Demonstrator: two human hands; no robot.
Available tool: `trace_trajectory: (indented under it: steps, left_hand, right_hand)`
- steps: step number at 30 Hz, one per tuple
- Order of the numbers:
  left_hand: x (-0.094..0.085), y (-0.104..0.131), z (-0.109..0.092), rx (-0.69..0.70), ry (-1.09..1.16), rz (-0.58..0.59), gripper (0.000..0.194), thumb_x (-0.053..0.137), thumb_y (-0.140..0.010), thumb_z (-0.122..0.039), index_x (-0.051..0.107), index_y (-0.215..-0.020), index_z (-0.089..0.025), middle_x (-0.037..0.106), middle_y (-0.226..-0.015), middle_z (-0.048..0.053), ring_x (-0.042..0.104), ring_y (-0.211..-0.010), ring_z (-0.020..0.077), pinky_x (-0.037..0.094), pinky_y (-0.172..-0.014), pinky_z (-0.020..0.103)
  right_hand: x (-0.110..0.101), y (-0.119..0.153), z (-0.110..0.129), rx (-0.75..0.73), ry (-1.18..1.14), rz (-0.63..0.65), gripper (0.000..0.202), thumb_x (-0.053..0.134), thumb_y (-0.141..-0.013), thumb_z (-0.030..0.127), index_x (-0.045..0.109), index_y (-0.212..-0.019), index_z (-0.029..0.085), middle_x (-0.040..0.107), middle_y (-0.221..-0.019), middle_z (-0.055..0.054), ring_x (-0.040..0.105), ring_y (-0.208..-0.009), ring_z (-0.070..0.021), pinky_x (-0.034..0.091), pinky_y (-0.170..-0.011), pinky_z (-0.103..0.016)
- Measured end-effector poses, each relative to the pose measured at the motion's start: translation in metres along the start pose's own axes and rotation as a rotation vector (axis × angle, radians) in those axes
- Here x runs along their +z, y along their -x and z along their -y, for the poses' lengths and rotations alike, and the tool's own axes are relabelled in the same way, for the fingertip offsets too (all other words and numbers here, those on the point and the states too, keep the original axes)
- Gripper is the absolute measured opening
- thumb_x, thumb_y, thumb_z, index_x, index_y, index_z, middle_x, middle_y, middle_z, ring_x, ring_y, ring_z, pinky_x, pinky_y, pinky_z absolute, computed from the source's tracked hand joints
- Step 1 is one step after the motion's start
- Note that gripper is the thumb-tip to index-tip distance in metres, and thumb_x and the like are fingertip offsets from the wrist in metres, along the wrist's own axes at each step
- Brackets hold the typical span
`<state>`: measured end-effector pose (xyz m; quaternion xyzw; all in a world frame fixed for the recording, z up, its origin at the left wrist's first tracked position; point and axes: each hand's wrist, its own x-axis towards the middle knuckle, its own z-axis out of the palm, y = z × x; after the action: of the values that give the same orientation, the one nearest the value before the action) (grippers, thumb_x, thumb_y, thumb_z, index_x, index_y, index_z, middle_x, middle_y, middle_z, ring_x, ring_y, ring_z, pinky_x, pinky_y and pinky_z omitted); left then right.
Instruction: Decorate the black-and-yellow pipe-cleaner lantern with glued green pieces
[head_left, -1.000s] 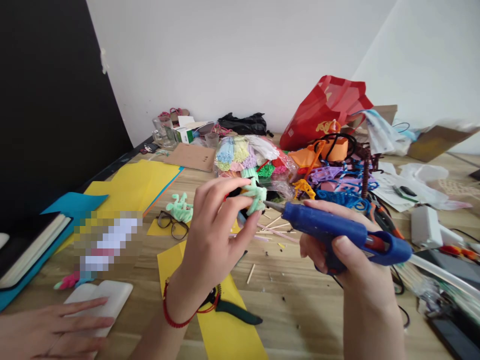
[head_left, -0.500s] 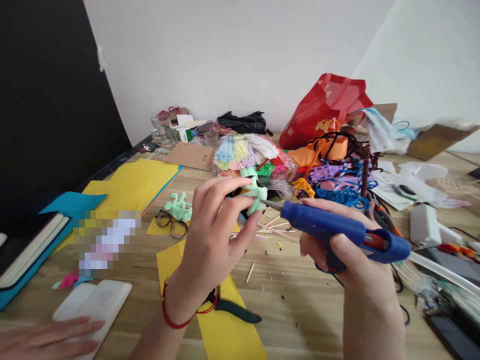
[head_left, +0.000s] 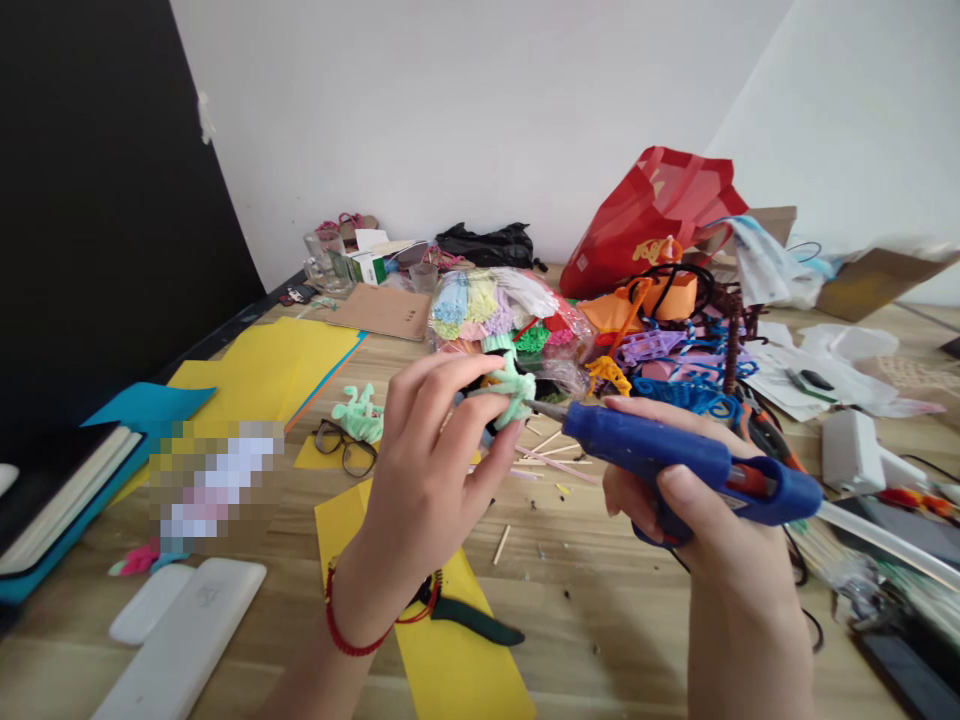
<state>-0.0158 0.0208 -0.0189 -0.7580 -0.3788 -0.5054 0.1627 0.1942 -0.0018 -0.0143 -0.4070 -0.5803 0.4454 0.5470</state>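
Note:
My left hand (head_left: pixel 427 470), with a red cord bracelet at the wrist, pinches a small mint-green fuzzy piece (head_left: pixel 519 386) above the middle of the table. In my right hand (head_left: pixel 712 510) is a blue glue gun (head_left: pixel 652 440), its metal nozzle pointing left and meeting the green piece. A clear glue stick (head_left: pixel 885 540) sticks out of the gun's rear. Another mint-green fuzzy piece (head_left: pixel 358 412) lies beyond my left hand, next to black-framed glasses (head_left: pixel 346 448). My left fingertips partly hide the held piece.
Dark-green-handled pliers (head_left: pixel 480 620) lie on yellow paper (head_left: pixel 450 660) below my left wrist. White cases (head_left: pixel 187 640) are at the lower left. Behind stand bagged coloured stems (head_left: pixel 495 305) and a red bag (head_left: pixel 645 220); orange-handled pliers (head_left: pixel 765 430) and craft pieces are at right.
Another person's hand, resting on the white case at the lower left, has gone out of view. My hands, the green piece and the glue gun are almost unmoved.

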Motion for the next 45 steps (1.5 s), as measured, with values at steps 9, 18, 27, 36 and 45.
trace_trajectory:
  steps: [9, 18, 27, 36, 45]
  left_hand:
    - [0.000, -0.001, 0.000, 0.014, 0.000, 0.004, 0.019, 0.070, -0.087, -0.012, 0.057, -0.096, -0.022, 0.070, -0.117, 0.009, 0.060, -0.115, 0.0254, 0.052, -0.099, 0.047]
    - [0.001, -0.001, 0.000, 0.003, -0.011, 0.001, 0.019, 0.070, -0.087, -0.013, 0.057, -0.096, -0.024, 0.070, -0.117, 0.009, 0.061, -0.115, 0.0260, 0.052, -0.099, 0.048]
    - [0.001, 0.000, 0.001, 0.009, -0.016, -0.007, 0.017, 0.069, -0.088, -0.014, 0.058, -0.097, -0.024, 0.070, -0.118, 0.009, 0.061, -0.114, 0.0260, 0.051, -0.098, 0.048]
    - [0.001, 0.000, 0.001, 0.027, -0.034, -0.005, 0.019, 0.070, -0.087, -0.014, 0.058, -0.097, -0.024, 0.070, -0.118, 0.009, 0.061, -0.114, 0.0265, 0.052, -0.098, 0.049]
    - [0.002, 0.002, 0.002, 0.024, -0.042, 0.000, 0.019, 0.069, -0.087, -0.012, 0.058, -0.098, -0.023, 0.070, -0.118, 0.010, 0.060, -0.116, 0.0269, 0.051, -0.100, 0.049]
  right_hand:
    - [0.000, 0.001, 0.001, 0.011, 0.003, 0.002, 0.044, 0.073, -0.082, 0.056, 0.075, -0.112, 0.024, 0.054, -0.049, 0.004, 0.043, -0.040, -0.0122, 0.041, -0.040, -0.028]
    - [-0.001, -0.002, -0.003, -0.051, -0.031, 0.037, 0.039, 0.072, -0.085, 0.050, 0.075, -0.114, 0.024, 0.060, -0.051, 0.003, 0.047, -0.040, -0.0117, 0.042, -0.039, -0.027]
    - [0.002, 0.000, 0.007, 0.021, -0.042, 0.012, 0.040, 0.077, -0.080, 0.052, 0.076, -0.110, 0.026, 0.064, -0.055, 0.002, 0.052, -0.043, -0.0127, 0.046, -0.041, -0.027]
    - [0.001, 0.000, 0.003, 0.039, -0.056, 0.017, 0.039, 0.076, -0.081, 0.052, 0.076, -0.112, 0.027, 0.068, -0.061, 0.000, 0.056, -0.044, -0.0131, 0.048, -0.045, -0.028]
    - [-0.007, -0.007, -0.006, -0.119, 0.014, 0.098, 0.033, 0.071, -0.088, 0.045, 0.074, -0.116, 0.027, 0.068, -0.061, 0.000, 0.065, -0.048, -0.0155, 0.058, -0.052, -0.031]
